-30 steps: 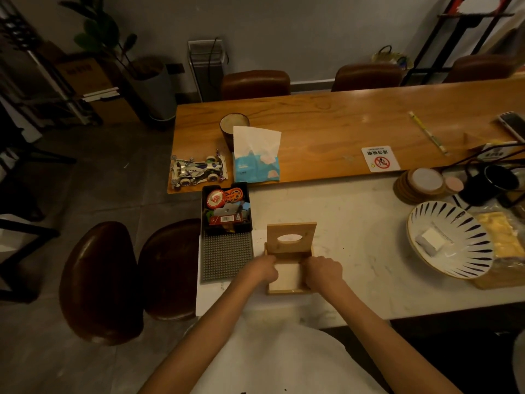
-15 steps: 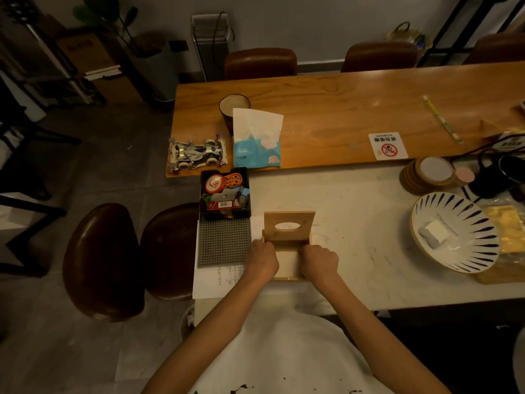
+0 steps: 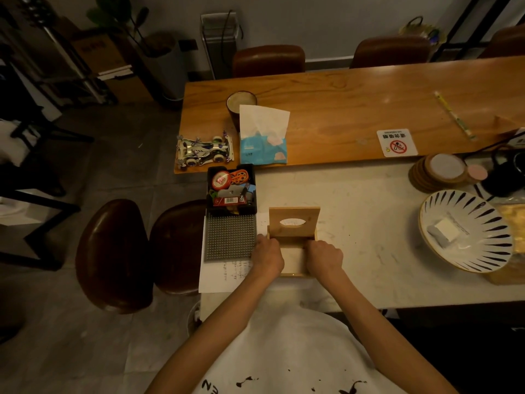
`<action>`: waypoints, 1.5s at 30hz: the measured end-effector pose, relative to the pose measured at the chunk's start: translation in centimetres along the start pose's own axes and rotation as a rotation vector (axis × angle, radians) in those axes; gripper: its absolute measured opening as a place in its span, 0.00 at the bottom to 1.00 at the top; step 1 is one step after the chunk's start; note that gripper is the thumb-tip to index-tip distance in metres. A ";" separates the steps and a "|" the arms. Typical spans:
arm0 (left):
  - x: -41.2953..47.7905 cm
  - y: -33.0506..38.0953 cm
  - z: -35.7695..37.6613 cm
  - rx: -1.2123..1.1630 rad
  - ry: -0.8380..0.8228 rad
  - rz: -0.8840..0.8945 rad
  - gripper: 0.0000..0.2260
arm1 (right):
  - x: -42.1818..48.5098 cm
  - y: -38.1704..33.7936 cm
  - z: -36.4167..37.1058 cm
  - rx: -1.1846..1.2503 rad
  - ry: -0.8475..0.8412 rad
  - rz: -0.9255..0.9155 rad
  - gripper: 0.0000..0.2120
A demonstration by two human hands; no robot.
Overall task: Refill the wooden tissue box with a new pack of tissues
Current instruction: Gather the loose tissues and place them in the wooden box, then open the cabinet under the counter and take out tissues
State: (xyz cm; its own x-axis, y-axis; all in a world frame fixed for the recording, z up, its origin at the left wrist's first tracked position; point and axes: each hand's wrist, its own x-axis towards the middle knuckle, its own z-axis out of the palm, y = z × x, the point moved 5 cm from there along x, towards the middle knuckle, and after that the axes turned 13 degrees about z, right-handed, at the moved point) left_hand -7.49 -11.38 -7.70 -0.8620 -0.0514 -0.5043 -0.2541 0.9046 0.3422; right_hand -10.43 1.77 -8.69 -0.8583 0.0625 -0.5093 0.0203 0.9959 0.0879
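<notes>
The wooden tissue box stands on the white table near its front edge. Its lid, with an oval slot, is swung upright at the far side, and the inside looks pale. My left hand grips the box's left wall and my right hand grips its right wall, fingers curled over the rims. A blue tissue pack with a white tissue sticking up rests on the wooden table beyond, well apart from both hands.
A grey studded mat and a black tray of small items lie just left of the box, over a sheet of paper. A toy car and a cup sit near the pack. A striped bowl stands right.
Both hands stay on the box's sides. The view has shifted a little; the box and lid keep their position.
</notes>
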 end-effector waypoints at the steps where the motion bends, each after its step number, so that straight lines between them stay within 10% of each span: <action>1: 0.0 0.0 0.0 -0.012 0.004 0.003 0.14 | 0.0 0.0 0.0 0.016 -0.001 -0.005 0.14; 30: -2.5 -0.5 0.5 -0.240 0.031 0.109 0.17 | -2.8 2.1 -0.2 0.343 0.016 -0.149 0.15; 34: -4.4 -1.1 1.3 -0.398 -0.029 0.222 0.23 | -4.0 3.4 1.0 0.432 -0.149 -0.261 0.24; 40: -7.5 -2.1 1.6 -1.436 0.204 0.052 0.24 | -4.4 5.8 1.4 1.497 -0.670 -0.006 0.27; 45: -7.2 -0.5 1.7 -1.480 0.187 0.031 0.15 | -4.8 5.2 0.4 1.510 -0.803 -0.013 0.31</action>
State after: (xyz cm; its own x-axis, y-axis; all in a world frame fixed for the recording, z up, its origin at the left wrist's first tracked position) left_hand -0.43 -10.70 -5.61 -0.8885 -0.1962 -0.4149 -0.3400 -0.3259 0.8821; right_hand -5.99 6.68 -6.13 -0.4179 -0.4009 -0.8152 0.8515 0.1400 -0.5053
